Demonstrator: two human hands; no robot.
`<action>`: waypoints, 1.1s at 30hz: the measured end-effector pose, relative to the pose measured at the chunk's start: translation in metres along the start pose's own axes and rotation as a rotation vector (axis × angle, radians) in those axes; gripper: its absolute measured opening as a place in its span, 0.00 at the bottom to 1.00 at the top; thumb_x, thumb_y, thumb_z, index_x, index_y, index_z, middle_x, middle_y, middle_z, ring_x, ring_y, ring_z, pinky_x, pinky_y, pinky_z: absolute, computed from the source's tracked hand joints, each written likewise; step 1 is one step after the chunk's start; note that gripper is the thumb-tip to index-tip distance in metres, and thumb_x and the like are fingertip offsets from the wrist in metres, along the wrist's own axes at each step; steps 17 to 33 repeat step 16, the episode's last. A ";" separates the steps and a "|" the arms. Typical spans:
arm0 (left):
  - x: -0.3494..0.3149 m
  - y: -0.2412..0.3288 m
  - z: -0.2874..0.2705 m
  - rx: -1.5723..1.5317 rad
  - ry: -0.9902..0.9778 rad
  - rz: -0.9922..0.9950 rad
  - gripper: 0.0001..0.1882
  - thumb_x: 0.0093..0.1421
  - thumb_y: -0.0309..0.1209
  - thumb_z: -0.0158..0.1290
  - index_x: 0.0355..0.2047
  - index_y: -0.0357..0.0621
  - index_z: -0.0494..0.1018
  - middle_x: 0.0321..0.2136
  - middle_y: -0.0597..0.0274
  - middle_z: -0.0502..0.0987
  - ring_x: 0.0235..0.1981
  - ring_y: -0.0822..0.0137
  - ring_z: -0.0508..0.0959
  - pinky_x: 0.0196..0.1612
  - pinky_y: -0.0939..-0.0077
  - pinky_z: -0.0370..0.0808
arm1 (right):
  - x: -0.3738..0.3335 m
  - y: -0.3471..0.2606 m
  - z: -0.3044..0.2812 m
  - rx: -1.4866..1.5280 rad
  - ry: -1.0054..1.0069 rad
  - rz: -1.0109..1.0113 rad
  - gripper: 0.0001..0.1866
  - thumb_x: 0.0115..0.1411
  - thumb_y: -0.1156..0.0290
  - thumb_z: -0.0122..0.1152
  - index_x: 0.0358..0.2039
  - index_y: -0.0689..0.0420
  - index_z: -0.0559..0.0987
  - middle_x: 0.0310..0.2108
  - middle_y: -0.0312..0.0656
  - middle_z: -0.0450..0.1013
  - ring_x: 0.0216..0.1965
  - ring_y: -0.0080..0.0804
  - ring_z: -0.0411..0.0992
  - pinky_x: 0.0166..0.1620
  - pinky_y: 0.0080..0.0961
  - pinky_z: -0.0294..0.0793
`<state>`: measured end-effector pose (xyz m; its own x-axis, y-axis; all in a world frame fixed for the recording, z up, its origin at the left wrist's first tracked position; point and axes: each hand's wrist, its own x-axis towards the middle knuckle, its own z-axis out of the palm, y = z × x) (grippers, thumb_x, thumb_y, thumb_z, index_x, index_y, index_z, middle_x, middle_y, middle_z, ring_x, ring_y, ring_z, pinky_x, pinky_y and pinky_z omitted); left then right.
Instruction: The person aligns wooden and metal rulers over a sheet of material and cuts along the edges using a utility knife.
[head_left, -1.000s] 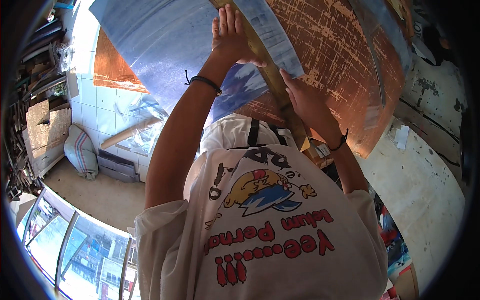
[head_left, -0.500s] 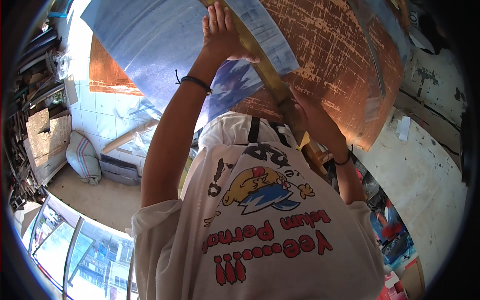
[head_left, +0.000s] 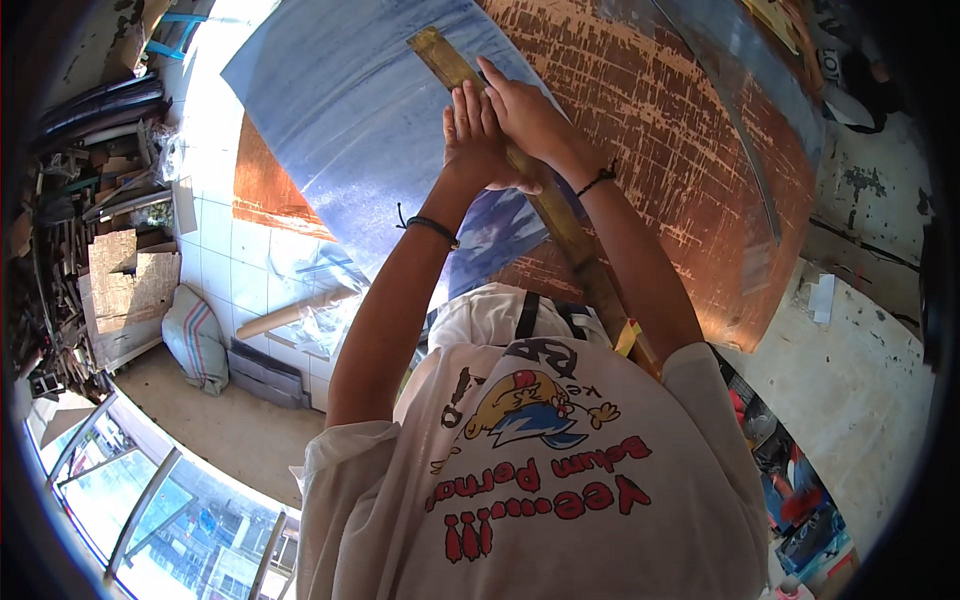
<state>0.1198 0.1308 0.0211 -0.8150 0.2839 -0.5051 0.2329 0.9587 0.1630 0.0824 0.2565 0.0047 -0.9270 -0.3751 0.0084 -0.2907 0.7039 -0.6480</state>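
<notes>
A yellowish-brown flat strip (head_left: 572, 245), straight like a ruler, lies slantwise over a large blue printed sheet (head_left: 350, 130). My left hand (head_left: 478, 148) presses on the strip with its fingers stretched out and thumb spread, holding it against the sheet. Close beside it, my right hand (head_left: 535, 118) is at the strip's right edge near the far end. One finger of that hand points forward; the others are bent out of sight, and what they hold is hidden. Under the sheet is a brown board (head_left: 670, 150) covered in pale scratches.
A thin dark metal strip (head_left: 745, 140) lies on the board's right side. Left, on white tiles, are a cardboard tube (head_left: 290, 313) with clear plastic and a striped sack (head_left: 195, 340). Wood and frame scraps (head_left: 60, 210) pile up farther left. A pale worktop (head_left: 850, 380) stands at right.
My right hand has moved forward along the strip, from near my waist to beside my left hand. My left hand stays on the strip. The view has shifted, showing the strip's far end.
</notes>
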 end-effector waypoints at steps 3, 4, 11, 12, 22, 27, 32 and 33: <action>0.000 -0.002 -0.003 0.016 0.004 0.003 0.87 0.32 0.79 0.62 0.71 0.27 0.28 0.72 0.31 0.25 0.73 0.37 0.22 0.72 0.43 0.29 | 0.015 0.002 0.005 0.028 0.006 -0.034 0.28 0.73 0.67 0.45 0.71 0.54 0.57 0.34 0.61 0.75 0.35 0.57 0.76 0.41 0.46 0.75; 0.000 -0.003 -0.003 0.027 -0.004 0.002 0.87 0.32 0.79 0.62 0.71 0.27 0.28 0.72 0.31 0.25 0.73 0.38 0.22 0.72 0.43 0.29 | 0.017 0.001 0.005 0.004 -0.019 -0.026 0.28 0.73 0.67 0.45 0.71 0.54 0.57 0.33 0.61 0.75 0.35 0.57 0.76 0.40 0.46 0.75; -0.001 -0.002 -0.003 0.036 -0.006 -0.003 0.87 0.32 0.79 0.61 0.71 0.28 0.27 0.72 0.32 0.25 0.73 0.39 0.22 0.73 0.45 0.29 | 0.020 -0.006 -0.002 -0.029 -0.069 0.007 0.28 0.73 0.65 0.45 0.71 0.50 0.58 0.30 0.60 0.76 0.31 0.56 0.76 0.36 0.45 0.75; -0.001 -0.002 -0.003 0.034 -0.009 -0.006 0.87 0.32 0.79 0.61 0.71 0.28 0.27 0.72 0.32 0.25 0.73 0.39 0.22 0.73 0.45 0.29 | 0.020 -0.007 -0.005 -0.028 -0.073 0.007 0.28 0.73 0.65 0.45 0.71 0.50 0.58 0.30 0.60 0.76 0.31 0.56 0.76 0.36 0.45 0.75; 0.003 -0.003 -0.002 0.040 -0.035 0.008 0.86 0.34 0.79 0.60 0.71 0.30 0.28 0.71 0.30 0.22 0.72 0.37 0.20 0.72 0.40 0.28 | 0.016 -0.013 -0.014 -0.139 -0.169 0.035 0.29 0.72 0.63 0.46 0.72 0.49 0.57 0.33 0.62 0.77 0.33 0.55 0.78 0.36 0.42 0.78; 0.003 -0.003 -0.002 0.040 -0.035 0.008 0.86 0.34 0.79 0.60 0.71 0.30 0.28 0.71 0.30 0.22 0.72 0.37 0.20 0.72 0.40 0.28 | 0.016 -0.013 -0.014 -0.139 -0.169 0.035 0.29 0.72 0.63 0.46 0.72 0.49 0.57 0.33 0.62 0.77 0.33 0.55 0.78 0.36 0.42 0.78; 0.003 -0.003 -0.002 0.040 -0.035 0.008 0.86 0.34 0.79 0.60 0.71 0.30 0.28 0.71 0.30 0.22 0.72 0.37 0.20 0.72 0.40 0.28 | 0.016 -0.013 -0.014 -0.139 -0.169 0.035 0.29 0.72 0.63 0.46 0.72 0.49 0.57 0.33 0.62 0.77 0.33 0.55 0.78 0.36 0.42 0.78; 0.003 -0.003 -0.002 0.040 -0.035 0.008 0.86 0.34 0.79 0.60 0.71 0.30 0.28 0.71 0.30 0.22 0.72 0.37 0.20 0.72 0.40 0.28 | 0.016 -0.013 -0.014 -0.139 -0.169 0.035 0.29 0.72 0.63 0.46 0.72 0.49 0.57 0.33 0.62 0.77 0.33 0.55 0.78 0.36 0.42 0.78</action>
